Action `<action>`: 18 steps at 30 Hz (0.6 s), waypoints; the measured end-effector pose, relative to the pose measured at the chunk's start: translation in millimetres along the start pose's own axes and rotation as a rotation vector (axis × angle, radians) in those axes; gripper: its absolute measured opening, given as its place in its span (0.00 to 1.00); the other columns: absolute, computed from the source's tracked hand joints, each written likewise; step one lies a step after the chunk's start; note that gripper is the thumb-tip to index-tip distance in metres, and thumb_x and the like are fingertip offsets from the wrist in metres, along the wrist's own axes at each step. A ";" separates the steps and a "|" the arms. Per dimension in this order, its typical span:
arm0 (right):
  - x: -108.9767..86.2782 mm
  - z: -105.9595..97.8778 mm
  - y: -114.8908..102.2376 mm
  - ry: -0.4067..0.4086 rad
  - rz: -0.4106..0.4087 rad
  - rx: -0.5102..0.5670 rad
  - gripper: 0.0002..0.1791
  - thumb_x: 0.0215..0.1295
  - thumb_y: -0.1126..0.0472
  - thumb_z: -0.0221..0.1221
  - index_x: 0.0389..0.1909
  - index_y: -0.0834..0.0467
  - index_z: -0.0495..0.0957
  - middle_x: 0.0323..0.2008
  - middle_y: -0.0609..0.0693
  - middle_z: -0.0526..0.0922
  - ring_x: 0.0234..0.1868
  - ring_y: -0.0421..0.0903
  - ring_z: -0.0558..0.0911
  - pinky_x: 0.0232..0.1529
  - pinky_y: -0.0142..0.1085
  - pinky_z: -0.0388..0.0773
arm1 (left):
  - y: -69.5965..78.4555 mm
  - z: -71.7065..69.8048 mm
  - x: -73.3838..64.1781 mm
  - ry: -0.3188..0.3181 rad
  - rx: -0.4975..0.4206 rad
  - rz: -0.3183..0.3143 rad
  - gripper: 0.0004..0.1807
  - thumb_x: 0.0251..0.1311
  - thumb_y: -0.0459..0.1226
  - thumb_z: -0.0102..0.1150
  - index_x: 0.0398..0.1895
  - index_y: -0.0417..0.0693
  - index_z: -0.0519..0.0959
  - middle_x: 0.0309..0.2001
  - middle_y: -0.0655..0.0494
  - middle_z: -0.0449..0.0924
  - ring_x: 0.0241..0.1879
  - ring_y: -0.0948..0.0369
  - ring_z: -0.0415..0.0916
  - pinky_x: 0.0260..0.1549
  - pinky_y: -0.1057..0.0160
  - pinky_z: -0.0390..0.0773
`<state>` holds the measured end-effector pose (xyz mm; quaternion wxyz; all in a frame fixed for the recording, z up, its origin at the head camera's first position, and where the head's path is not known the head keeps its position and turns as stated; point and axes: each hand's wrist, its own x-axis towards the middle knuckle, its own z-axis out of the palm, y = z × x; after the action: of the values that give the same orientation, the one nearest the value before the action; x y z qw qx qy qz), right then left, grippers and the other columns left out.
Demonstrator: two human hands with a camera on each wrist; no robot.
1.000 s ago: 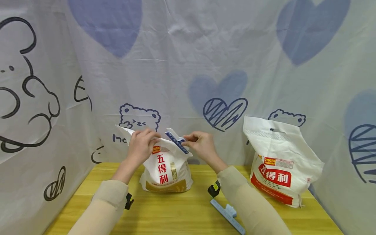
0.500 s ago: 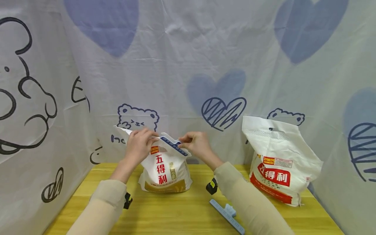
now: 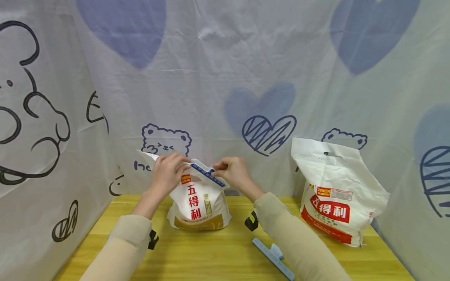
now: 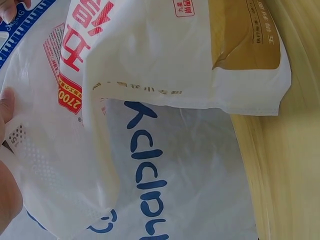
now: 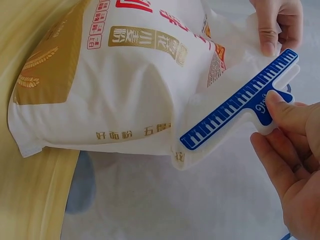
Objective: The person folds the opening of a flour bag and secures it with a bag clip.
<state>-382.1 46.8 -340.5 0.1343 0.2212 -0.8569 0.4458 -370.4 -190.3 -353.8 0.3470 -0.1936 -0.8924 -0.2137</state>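
Note:
A white flour bag (image 3: 198, 199) with red lettering and a gold band stands on the table, its top drawn up. My left hand (image 3: 166, 171) pinches that top edge left of its middle. With thumb and fingers, my right hand (image 3: 233, 171) grips the tab of a blue-and-white bag clip (image 5: 240, 100). The clip's long bar lies slanted over the bag's upper right corner, as the right wrist view shows. In the left wrist view, the bag's loose left corner (image 4: 70, 205) hangs out past my left fingers.
A second flour bag (image 3: 330, 207), white with a red label, stands on the right. A light blue clip (image 3: 272, 258) lies on the wooden table (image 3: 197, 257) near my right forearm. A patterned cloth (image 3: 218, 97) hangs behind.
My right hand has brought the blue-and-white clip down and slightly left, from tilted at the bag's corner to lying along its top edge. My left hand stays on the bag.

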 end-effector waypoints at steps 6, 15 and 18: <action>1.7 2.8 -2.9 -0.026 0.020 -0.034 0.07 0.54 0.70 0.76 0.33 0.60 0.89 0.37 0.53 0.91 0.33 0.44 0.89 0.34 0.28 0.85 | -1.0 -4.6 -0.3 -0.010 -0.008 -0.006 0.11 0.62 0.37 0.72 0.46 0.47 0.85 0.45 0.51 0.86 0.46 0.50 0.83 0.68 0.40 0.67; 2.2 6.6 -4.1 -0.035 -0.008 -0.072 0.07 0.54 0.70 0.76 0.33 0.60 0.89 0.35 0.53 0.91 0.31 0.43 0.88 0.33 0.28 0.85 | -2.9 -7.0 -2.5 0.014 -0.018 0.026 0.09 0.64 0.35 0.70 0.45 0.45 0.85 0.42 0.52 0.84 0.44 0.51 0.82 0.63 0.43 0.73; 2.8 7.8 -3.7 -0.037 -0.016 -0.091 0.07 0.54 0.69 0.77 0.33 0.60 0.89 0.34 0.53 0.91 0.31 0.43 0.88 0.32 0.27 0.84 | -3.7 -7.0 -2.8 0.032 -0.018 0.048 0.08 0.64 0.35 0.70 0.45 0.45 0.85 0.40 0.52 0.83 0.41 0.52 0.81 0.58 0.46 0.76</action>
<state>-383.0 37.8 -341.2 0.1318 0.2298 -0.8770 0.4009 -366.5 -197.6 -352.0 0.3647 -0.2143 -0.8799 -0.2164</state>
